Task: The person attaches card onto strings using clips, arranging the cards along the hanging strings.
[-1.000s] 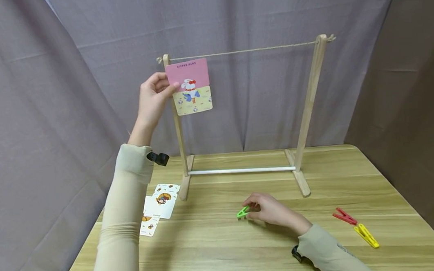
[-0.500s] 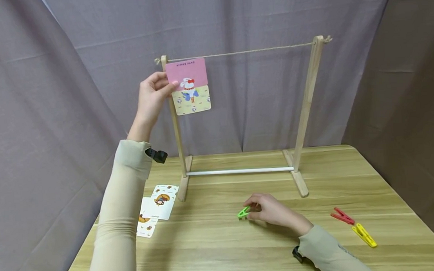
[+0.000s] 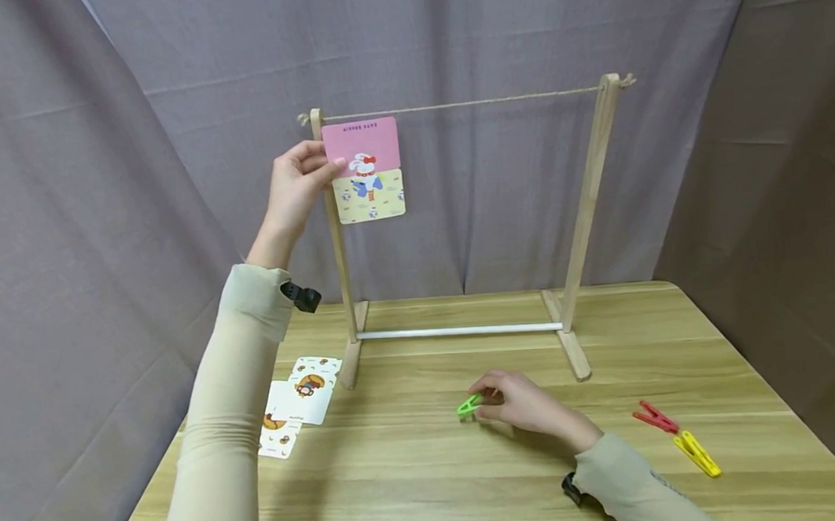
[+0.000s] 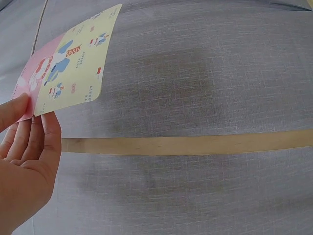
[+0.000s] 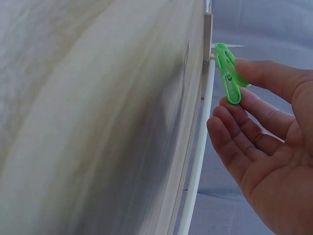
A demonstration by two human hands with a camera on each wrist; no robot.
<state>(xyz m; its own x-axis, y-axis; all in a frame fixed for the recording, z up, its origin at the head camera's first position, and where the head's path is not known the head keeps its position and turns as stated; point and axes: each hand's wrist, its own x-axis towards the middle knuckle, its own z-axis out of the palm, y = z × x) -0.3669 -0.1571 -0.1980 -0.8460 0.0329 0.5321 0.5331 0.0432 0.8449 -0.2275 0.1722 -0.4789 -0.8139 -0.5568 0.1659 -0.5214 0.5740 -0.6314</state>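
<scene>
My left hand [image 3: 296,186] pinches a pink and yellow card [image 3: 376,148] by its left edge, thumb in front and fingers behind. The card has a white rabbit on it and is held up at the left post, its top edge just under the string [image 3: 480,102]. In the left wrist view the card [image 4: 80,66] tilts away from the palm. Low over the table, my right hand [image 3: 520,403] pinches a green clothespin [image 3: 469,405]. The right wrist view shows that clothespin [image 5: 227,73] between thumb and index finger, the other fingers loosely bent.
A wooden frame [image 3: 585,212] with a white crossbar [image 3: 457,332] stands at the back of the table [image 3: 414,465]. White cards [image 3: 309,388] with monkey pictures lie left, partly behind my left sleeve. A red clothespin [image 3: 656,416] and a yellow clothespin [image 3: 697,454] lie at the right.
The card in my left hand has dropped slightly relative to the string, leaving a small gap below it. My right hand still holds the green clothespin in nearly the same place.
</scene>
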